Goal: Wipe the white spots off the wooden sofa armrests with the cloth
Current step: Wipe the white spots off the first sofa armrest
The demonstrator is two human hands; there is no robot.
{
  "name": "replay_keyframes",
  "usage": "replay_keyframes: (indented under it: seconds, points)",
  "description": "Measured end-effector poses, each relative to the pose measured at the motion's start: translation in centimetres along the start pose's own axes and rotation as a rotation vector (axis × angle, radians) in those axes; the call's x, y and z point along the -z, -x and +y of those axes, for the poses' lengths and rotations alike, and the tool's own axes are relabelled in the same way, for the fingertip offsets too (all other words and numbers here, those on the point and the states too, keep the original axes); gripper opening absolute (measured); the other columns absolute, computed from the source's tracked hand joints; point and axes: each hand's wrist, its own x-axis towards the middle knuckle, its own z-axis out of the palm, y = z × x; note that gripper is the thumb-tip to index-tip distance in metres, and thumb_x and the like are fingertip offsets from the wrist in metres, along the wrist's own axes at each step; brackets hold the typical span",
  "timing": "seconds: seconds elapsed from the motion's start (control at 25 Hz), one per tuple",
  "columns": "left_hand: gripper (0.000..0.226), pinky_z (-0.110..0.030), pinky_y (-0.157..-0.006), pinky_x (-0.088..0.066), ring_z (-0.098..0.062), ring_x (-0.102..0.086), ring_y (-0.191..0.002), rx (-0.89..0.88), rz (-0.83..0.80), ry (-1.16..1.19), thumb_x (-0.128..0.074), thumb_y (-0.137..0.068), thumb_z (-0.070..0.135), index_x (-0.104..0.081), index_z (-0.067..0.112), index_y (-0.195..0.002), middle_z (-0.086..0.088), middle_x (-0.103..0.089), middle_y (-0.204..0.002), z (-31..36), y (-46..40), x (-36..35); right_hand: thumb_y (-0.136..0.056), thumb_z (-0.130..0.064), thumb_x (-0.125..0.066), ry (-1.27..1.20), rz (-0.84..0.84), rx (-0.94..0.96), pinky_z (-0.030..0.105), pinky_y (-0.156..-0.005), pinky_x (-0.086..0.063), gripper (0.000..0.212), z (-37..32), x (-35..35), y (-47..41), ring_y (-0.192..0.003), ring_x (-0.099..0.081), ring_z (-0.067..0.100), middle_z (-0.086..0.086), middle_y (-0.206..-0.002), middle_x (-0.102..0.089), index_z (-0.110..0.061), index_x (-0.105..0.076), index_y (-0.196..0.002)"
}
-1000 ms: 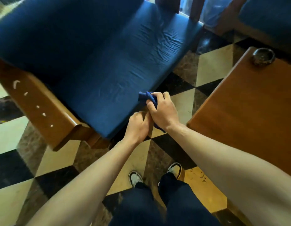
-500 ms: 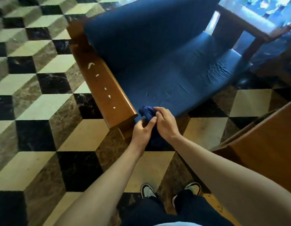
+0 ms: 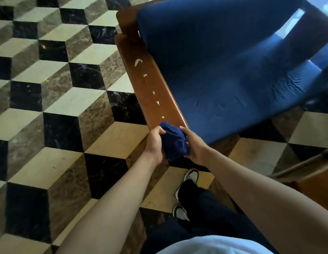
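A person stands by a wooden sofa with a big blue cushion (image 3: 233, 74). Both hands hold a dark blue cloth (image 3: 175, 141). The left hand (image 3: 155, 143) grips the left side of the cloth, and the right hand (image 3: 193, 145) grips the right side. The hands are close together with the bunched cloth squeezed between them. The top of the cloth sits at the near end of the wooden armrest (image 3: 150, 85), just touching it or right above it; I cannot tell which.

The armrest is long, brown and shiny. A line of white spots (image 3: 158, 103) runs along its top. The biggest spot (image 3: 137, 62) is curved and lies at the far end. The nearest small spot (image 3: 162, 117) is just beside the top edge of the cloth. All the spots are on the wood.

The floor (image 3: 67, 99) has black, cream and brown tiles that look like boxes. The person's two shoes (image 3: 191, 176) show below the arms. A bit of another wooden piece (image 3: 310, 182) peeks in at the right.
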Motion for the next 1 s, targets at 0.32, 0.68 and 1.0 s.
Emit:
replay_keyframes:
  seconds: [0.32,0.68,1.0]
  points:
    - [0.02,-0.04,-0.076,-0.053,-0.025,-0.065,-0.079,-0.169,0.089,-0.787,-0.073,-0.091,0.024,-0.061,0.018,-0.077,-0.002,-0.068,-0.078,1.3,-9.7,-0.1,-0.103,-0.022,-0.054,0.149,0.28,0.353,0.043,-0.089,-0.058,0.016,-2.4,2.2,-8.8,-0.095,-0.071,0.023,0.012,-0.107,-0.074,-0.014,-0.067,-0.105]
    - [0.023,-0.036,-0.074,-0.043,-0.027,-0.058,-0.086,-0.309,0.032,-1.312,-0.062,-0.09,0.045,-0.054,0.024,-0.084,0.001,-0.064,-0.087,1.5,-16.3,-1.6,-0.094,-0.038,-0.063,0.242,0.687,0.311,0.035,-0.102,-0.045,0.052,-4.5,3.1,-15.8,-0.118,-0.058,0.028,0.008,-0.127,-0.059,-0.018,-0.047,-0.139]
    - [0.014,-0.04,-0.088,-0.047,-0.032,-0.056,-0.106,-0.303,0.093,-1.444,-0.056,-0.089,0.031,-0.054,0.017,-0.092,-0.006,-0.058,-0.106,7.0,-21.1,8.3,-0.104,-0.058,-0.03,0.745,0.755,0.128,0.057,-0.12,-0.022,0.054,-0.3,-4.7,-20.1,-0.151,-0.019,0.035,0.001,-0.166,-0.027,-0.045,-0.027,-0.156]
